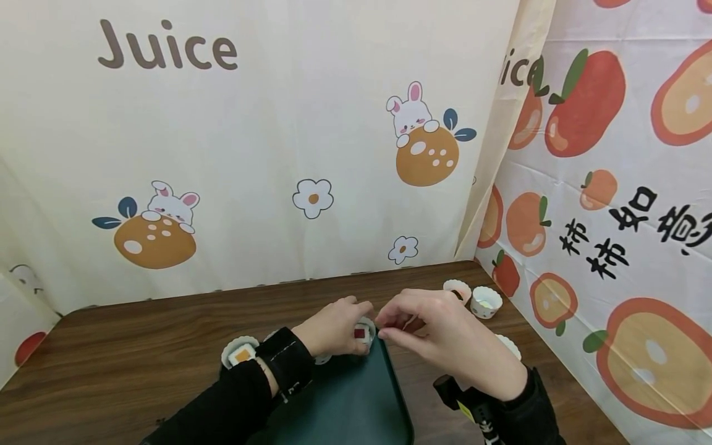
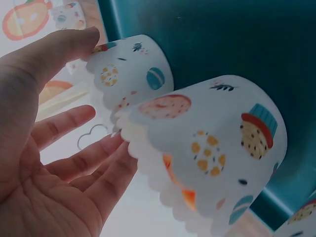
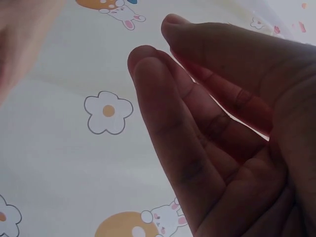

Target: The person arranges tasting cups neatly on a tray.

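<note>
At the tray's far right corner, my left hand (image 1: 334, 326) reaches around a white scalloped paper baking cup (image 1: 364, 330) with a dark red square inside. In the left wrist view, the thumb touches this cup (image 2: 131, 74) near its rim while the other fingers (image 2: 74, 118) spread loosely. Closer to that camera, a second printed baking cup (image 2: 217, 143) shows something orange inside. My right hand (image 1: 428, 324) hovers just right of the corner cup. Its fingers are loosely bent, with a gap between thumb and index finger and nothing visible between them.
The dark green tray (image 1: 345, 408) lies on a brown wooden table (image 1: 139, 352). A cup with an orange square (image 1: 239, 352) stands left of my left wrist. Further cups (image 1: 486, 302) stand at the table's right side. Printed curtains (image 1: 250, 154) hang behind and to the right.
</note>
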The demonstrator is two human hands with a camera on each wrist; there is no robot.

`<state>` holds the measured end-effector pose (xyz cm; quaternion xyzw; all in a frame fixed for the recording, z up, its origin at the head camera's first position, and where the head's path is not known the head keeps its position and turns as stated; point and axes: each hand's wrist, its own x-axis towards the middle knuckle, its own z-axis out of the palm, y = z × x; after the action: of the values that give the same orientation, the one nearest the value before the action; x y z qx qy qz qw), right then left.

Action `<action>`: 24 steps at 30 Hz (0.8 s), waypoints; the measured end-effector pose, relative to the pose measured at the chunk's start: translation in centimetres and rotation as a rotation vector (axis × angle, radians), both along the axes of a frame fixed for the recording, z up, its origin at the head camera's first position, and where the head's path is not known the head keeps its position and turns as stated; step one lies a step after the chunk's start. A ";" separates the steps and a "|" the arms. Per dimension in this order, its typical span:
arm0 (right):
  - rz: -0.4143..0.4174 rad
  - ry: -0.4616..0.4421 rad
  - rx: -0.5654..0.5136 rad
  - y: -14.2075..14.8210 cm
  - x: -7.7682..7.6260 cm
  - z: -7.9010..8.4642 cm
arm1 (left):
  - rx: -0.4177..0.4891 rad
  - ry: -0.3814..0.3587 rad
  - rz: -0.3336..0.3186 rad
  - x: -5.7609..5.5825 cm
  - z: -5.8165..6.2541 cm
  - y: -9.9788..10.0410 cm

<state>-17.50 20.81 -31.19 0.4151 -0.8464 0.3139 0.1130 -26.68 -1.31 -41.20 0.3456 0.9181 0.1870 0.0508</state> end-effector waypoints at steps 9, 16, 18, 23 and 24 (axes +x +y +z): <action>-0.015 -0.019 0.017 -0.3 0.0 0.0 | 0.082 0.053 0.007 1.1 1.5 -1.7; -0.026 -0.043 0.026 -0.5 -0.1 -0.2 | 0.158 0.059 0.053 2.9 3.0 -3.8; -0.026 -0.048 0.023 -0.5 -0.1 -0.2 | 0.172 0.079 0.069 3.5 3.3 -4.6; -0.030 -0.059 0.026 -0.7 -0.2 -0.4 | 0.194 0.155 0.111 5.1 3.8 -6.4; -0.032 -0.063 0.029 -0.7 -0.2 -0.4 | 0.195 0.168 0.118 5.4 3.8 -6.8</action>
<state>-17.69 20.09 -31.59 0.3930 -0.8605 0.3128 0.0854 -21.30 -8.09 -37.42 0.3087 0.9153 0.2485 -0.0714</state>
